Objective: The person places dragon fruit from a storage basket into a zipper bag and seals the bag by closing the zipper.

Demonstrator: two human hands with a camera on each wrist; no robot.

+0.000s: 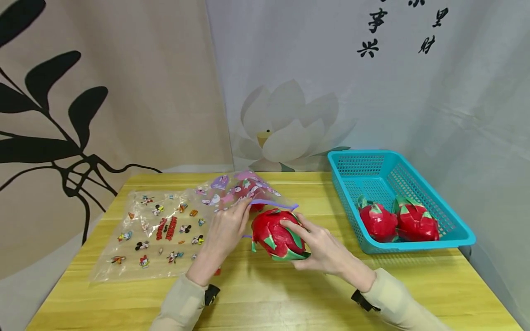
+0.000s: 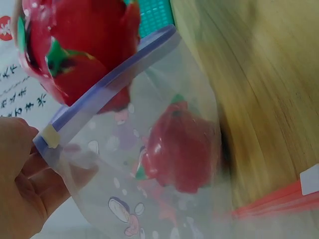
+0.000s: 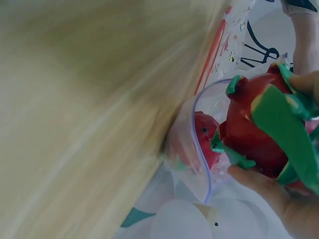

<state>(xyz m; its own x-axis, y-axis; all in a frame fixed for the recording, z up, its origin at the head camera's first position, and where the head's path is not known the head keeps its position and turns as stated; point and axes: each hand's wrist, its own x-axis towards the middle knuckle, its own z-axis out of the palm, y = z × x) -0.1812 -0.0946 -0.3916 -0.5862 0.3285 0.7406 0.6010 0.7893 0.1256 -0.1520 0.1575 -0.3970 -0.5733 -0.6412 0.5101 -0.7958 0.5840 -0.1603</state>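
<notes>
My right hand (image 1: 325,248) grips a red dragon fruit (image 1: 275,232) with green scales, fingers on top and thumb below. That fruit is at the mouth of a clear zip bag (image 2: 149,89) with a purple rim and cartoon prints. In the left wrist view its lower end overlaps the rim. My left hand (image 1: 225,230) holds the bag's rim beside the pale slider (image 2: 50,135), keeping the mouth apart. Inside the bag lies another dragon fruit (image 2: 182,149), seen through the plastic. The right wrist view also shows this bagged fruit (image 3: 205,137) past the rim.
A blue perforated basket (image 1: 343,202) stands at the right of the wooden table (image 1: 265,299), holding two dragon fruits (image 1: 377,223). On the left a flat clear bag (image 1: 153,243) with cartoon prints and a red strip lies on the table. A printed curtain (image 1: 285,69) hangs behind.
</notes>
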